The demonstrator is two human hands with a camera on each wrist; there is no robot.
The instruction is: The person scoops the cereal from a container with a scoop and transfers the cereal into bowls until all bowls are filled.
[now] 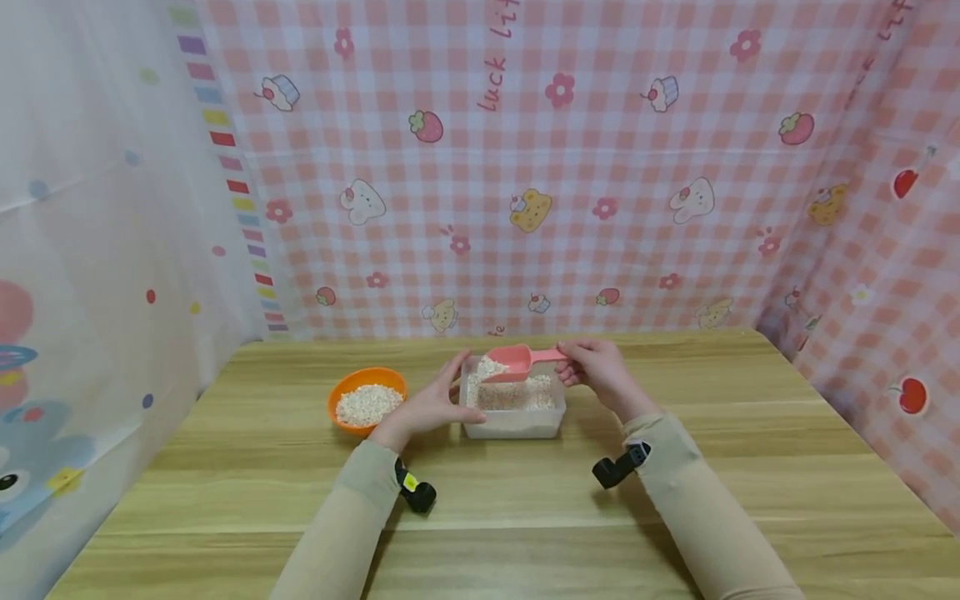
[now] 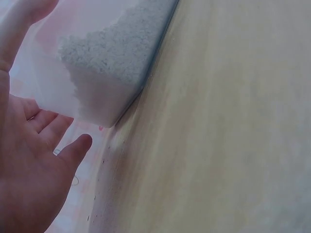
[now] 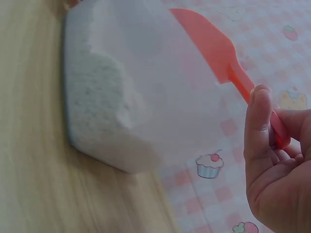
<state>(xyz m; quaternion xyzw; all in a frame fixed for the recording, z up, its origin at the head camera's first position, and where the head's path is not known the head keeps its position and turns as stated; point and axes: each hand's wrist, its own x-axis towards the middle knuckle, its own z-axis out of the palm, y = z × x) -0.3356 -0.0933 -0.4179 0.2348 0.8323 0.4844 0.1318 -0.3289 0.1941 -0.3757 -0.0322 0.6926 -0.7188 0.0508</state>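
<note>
A clear plastic container [image 1: 513,423] of pale flakes, which look like oats, stands on the table. My left hand [image 1: 433,404] holds its left end, thumb along the near side and fingers at the far left. In the left wrist view, this hand [image 2: 34,160] spans the container's end [image 2: 92,92]. My right hand [image 1: 600,372] pinches the handle of a pink scoop [image 1: 517,363]. Level above the container, the scoop carries a heap of flakes [image 1: 491,367]. The right wrist view shows the right hand [image 3: 279,160] gripping the handle end, with the scoop [image 3: 209,43] partly behind the container wall.
An orange bowl [image 1: 386,375] holding pale flakes stands left of the container, close to my left forearm. The wooden table [image 1: 510,517] ends at a pink checked cloth [image 1: 480,250]. Cloth also hangs at both sides.
</note>
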